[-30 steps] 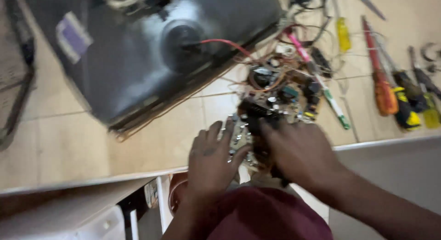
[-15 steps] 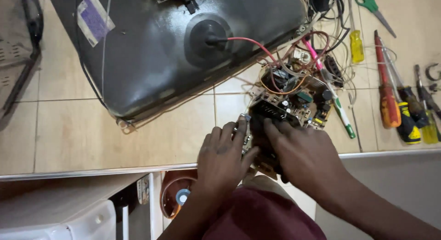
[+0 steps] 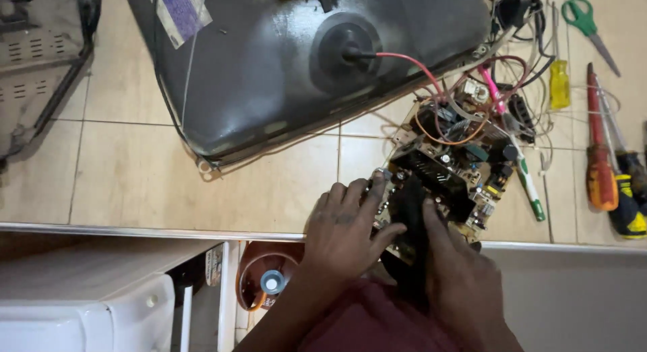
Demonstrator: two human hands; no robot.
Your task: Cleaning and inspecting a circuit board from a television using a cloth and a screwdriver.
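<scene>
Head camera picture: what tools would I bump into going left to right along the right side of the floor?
Yellow-handled screwdriver → green-handled scissors → orange-handled screwdriver → black-and-yellow-handled screwdriver.

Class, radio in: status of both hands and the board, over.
Left hand and right hand gripping circuit board. Wires tether it to picture tube.

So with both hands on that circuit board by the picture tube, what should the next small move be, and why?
Probably lift the circuit board only slightly, keeping it close to the picture tube. The left hand and right hand grip its near edge, while the red wire and other leads tie it to the tube, so a bigger pull could strain them.
</scene>
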